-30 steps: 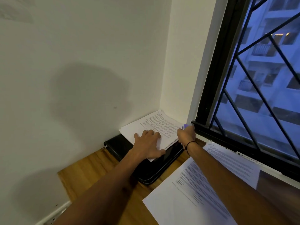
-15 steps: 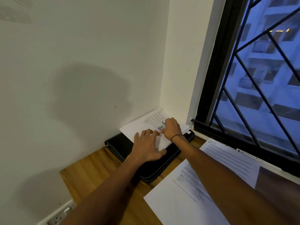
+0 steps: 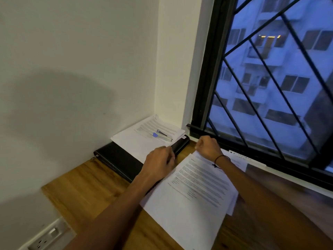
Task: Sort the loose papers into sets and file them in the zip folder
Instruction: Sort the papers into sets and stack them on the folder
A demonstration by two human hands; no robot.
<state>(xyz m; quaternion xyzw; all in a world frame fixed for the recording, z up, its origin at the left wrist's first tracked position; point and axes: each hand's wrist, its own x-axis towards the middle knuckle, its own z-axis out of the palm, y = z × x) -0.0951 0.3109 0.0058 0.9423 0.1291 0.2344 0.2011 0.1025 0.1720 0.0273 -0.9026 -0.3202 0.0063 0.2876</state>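
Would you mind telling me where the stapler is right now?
In the head view, the stapler lies on the paper stack atop the black zip folder in the corner by the window frame, beyond both hands.
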